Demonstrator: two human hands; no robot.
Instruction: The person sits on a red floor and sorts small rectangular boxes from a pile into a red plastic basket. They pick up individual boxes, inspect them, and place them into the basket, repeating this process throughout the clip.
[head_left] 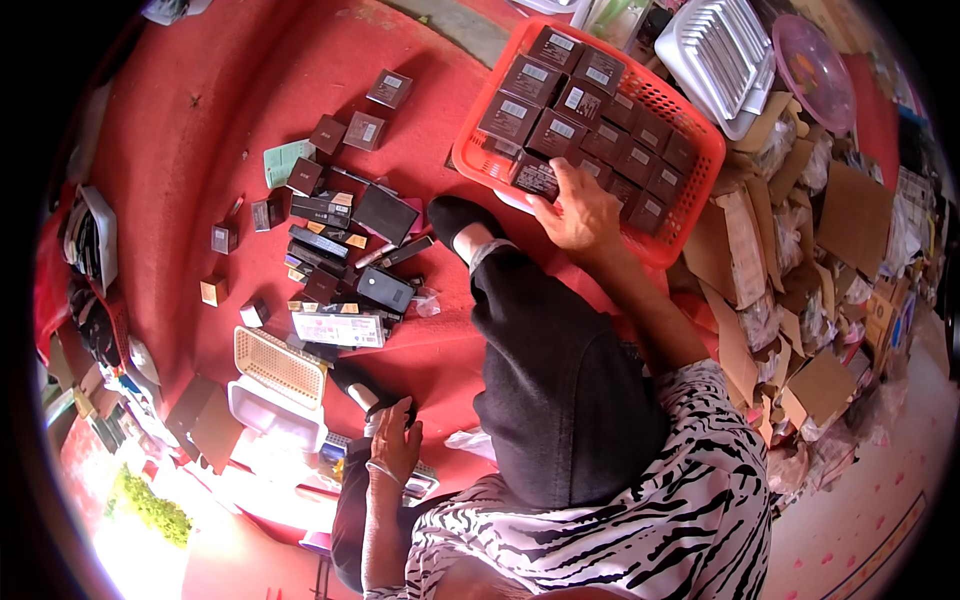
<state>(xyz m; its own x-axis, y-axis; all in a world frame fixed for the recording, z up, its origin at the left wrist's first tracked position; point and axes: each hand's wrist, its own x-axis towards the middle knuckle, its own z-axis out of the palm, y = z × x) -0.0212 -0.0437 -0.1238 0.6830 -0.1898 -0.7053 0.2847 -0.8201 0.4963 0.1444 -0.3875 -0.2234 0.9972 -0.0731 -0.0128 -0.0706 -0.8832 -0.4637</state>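
My right hand [585,212] reaches over the near-left side of an orange-red plastic basket [708,170]. Its thumb and forefinger close on a small dark brown box [535,176] at the basket's near-left corner. Rows of similar brown boxes [555,134] fill the basket, many with white labels facing up. My left hand [398,442] holds nothing and rests by my lower leg, its fingers loosely stretched.
On the red floor cover to the left lie loose brown boxes [389,89], a pile of dark packages [322,250] and a white flat box [338,329]. A beige basket [280,364] stands near my foot. Torn cardboard [855,220] and a white rack [715,60] crowd the right.
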